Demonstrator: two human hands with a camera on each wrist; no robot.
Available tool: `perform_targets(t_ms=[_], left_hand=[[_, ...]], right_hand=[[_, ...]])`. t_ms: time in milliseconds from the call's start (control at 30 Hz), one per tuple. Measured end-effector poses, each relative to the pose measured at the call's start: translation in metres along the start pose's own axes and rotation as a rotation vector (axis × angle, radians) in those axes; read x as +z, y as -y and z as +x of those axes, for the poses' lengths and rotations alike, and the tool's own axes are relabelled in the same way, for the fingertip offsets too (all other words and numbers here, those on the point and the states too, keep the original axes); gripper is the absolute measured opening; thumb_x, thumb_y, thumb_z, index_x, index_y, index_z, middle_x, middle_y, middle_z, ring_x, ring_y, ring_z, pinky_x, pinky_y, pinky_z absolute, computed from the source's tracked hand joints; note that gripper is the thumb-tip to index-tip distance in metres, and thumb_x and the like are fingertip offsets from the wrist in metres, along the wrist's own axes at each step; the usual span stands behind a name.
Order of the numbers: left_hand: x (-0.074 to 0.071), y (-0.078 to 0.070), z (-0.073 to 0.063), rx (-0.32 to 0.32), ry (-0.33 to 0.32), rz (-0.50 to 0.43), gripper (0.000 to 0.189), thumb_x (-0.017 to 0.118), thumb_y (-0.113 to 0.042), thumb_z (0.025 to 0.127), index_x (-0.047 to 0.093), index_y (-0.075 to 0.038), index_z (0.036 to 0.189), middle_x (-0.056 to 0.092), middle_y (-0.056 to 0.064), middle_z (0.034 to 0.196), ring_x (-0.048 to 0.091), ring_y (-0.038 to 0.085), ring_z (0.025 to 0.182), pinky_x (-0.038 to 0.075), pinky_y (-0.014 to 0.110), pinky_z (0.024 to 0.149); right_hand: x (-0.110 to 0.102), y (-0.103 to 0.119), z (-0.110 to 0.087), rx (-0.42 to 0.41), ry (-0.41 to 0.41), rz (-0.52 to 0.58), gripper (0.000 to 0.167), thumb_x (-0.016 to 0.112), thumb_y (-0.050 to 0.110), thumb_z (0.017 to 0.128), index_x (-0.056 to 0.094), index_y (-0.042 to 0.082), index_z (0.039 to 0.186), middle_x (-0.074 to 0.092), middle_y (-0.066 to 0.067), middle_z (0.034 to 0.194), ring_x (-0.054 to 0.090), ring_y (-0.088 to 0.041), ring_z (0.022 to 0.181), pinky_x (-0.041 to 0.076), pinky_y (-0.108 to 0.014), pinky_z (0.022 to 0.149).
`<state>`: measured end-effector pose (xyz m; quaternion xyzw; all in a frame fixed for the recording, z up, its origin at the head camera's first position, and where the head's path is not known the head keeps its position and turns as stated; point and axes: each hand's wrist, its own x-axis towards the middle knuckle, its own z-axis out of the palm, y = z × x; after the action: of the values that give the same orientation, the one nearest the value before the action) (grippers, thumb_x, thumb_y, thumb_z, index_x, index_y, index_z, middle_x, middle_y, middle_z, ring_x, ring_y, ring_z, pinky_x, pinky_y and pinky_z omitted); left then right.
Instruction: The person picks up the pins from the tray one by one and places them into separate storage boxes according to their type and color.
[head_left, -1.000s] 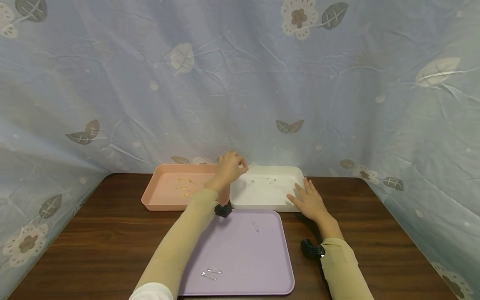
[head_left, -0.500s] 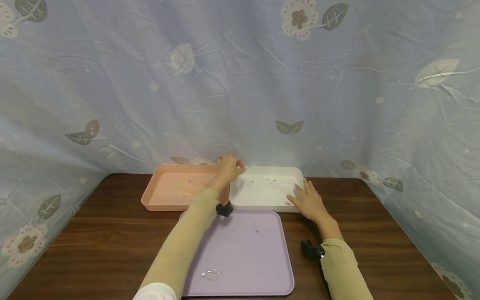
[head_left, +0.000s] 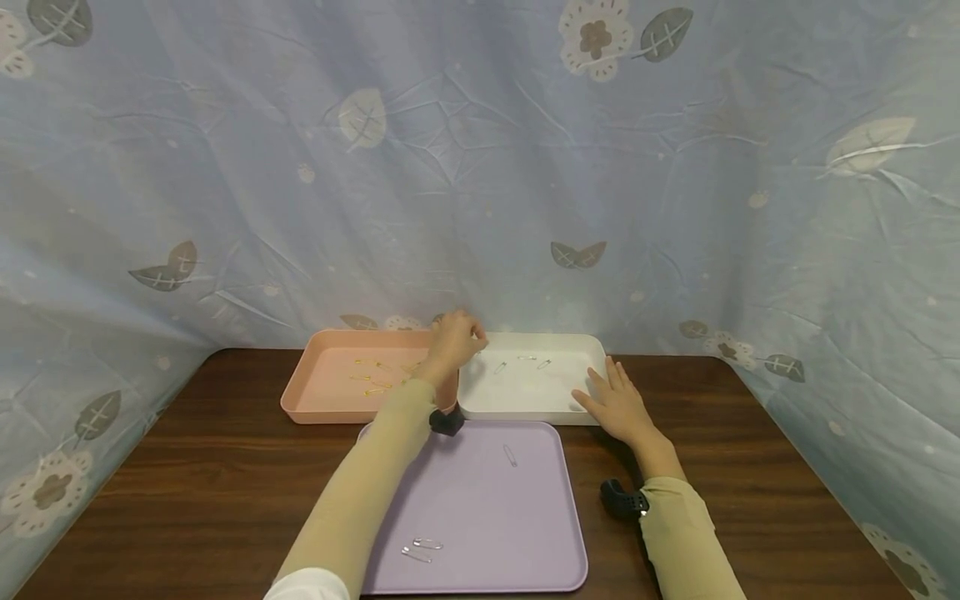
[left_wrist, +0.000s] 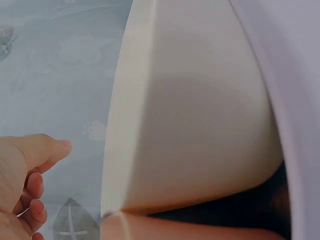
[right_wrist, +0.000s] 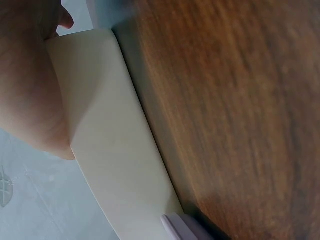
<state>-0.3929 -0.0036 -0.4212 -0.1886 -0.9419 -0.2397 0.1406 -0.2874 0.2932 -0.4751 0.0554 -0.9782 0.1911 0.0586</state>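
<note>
My left hand [head_left: 455,340] is raised over the left end of the white tray [head_left: 566,416], with thumb and forefinger close together and the other fingers curled. In the left wrist view, the thumb [left_wrist: 47,148] stands out beside the tray's pale wall; I cannot tell whether a small pin is between the fingertips. Several safety pins [head_left: 543,364] lie in the white tray. My right hand [head_left: 621,407] rests at that tray's right edge, fingers spread; the right wrist view shows its palm [right_wrist: 37,110] against the rim.
Left of the white tray stands a pink tray [head_left: 296,392] with several gold safety pins [head_left: 373,391], partly behind my left forearm. A lilac tray [head_left: 495,508] in front holds 3 silver safety pins [head_left: 428,543]. Behind the wooden table [head_left: 187,500] hangs a patterned curtain [head_left: 480,167].
My left hand has drifted slightly left and down over the white tray's left end. The right hand stays at the tray's edge, and the pins in sight lie as before.
</note>
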Motion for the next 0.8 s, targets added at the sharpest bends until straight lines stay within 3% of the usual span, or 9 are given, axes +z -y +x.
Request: perform_targets(t_ms=[100, 400, 667, 800], left_hand=[[-0.003, -0.001, -0.002, 0.007, 0.001, -0.008, 0.01, 0.071, -0.024, 0.086, 0.076, -0.015, 0.086, 0.066, 0.004, 0.096, 0.059, 0.026, 0.095, 0.041, 0.052, 0.098], [-0.015, -0.005, -0.012, 0.063, -0.016, -0.009, 0.01, 0.07, -0.026, 0.087, 0.075, -0.017, 0.086, 0.057, 0.0, 0.086, 0.05, 0.02, 0.083, 0.036, 0.037, 0.079], [-0.028, -0.01, -0.031, 0.133, -0.061, -0.051, 0.01, 0.074, -0.026, 0.085, 0.073, -0.017, 0.082, 0.056, 0.001, 0.083, 0.051, 0.021, 0.086, 0.038, 0.039, 0.081], [-0.033, -0.012, -0.042, 0.16, -0.052, -0.083, 0.01, 0.074, -0.026, 0.086, 0.073, -0.016, 0.084, 0.057, 0.004, 0.086, 0.049, 0.023, 0.092, 0.038, 0.042, 0.087]], right_hand=[[0.0, 0.0, 0.0, -0.007, -0.009, -0.007, 0.075, 0.045, 0.052, 0.098, 0.035, -0.002, 0.149, 0.007, -0.03, 0.16, 0.007, -0.051, 0.147, 0.014, -0.068, 0.115], [0.001, 0.0, 0.0, -0.007, -0.008, -0.01, 0.075, 0.045, 0.051, 0.098, 0.034, -0.002, 0.149, 0.007, -0.03, 0.161, 0.006, -0.05, 0.147, 0.014, -0.068, 0.115], [0.002, 0.001, 0.0, -0.006, -0.005, -0.006, 0.076, 0.046, 0.052, 0.098, 0.034, -0.001, 0.149, 0.007, -0.03, 0.16, 0.007, -0.05, 0.147, 0.014, -0.068, 0.115], [0.001, 0.001, 0.0, -0.005, -0.005, -0.006, 0.075, 0.045, 0.052, 0.098, 0.034, -0.002, 0.149, 0.006, -0.03, 0.161, 0.006, -0.05, 0.147, 0.014, -0.068, 0.115]])
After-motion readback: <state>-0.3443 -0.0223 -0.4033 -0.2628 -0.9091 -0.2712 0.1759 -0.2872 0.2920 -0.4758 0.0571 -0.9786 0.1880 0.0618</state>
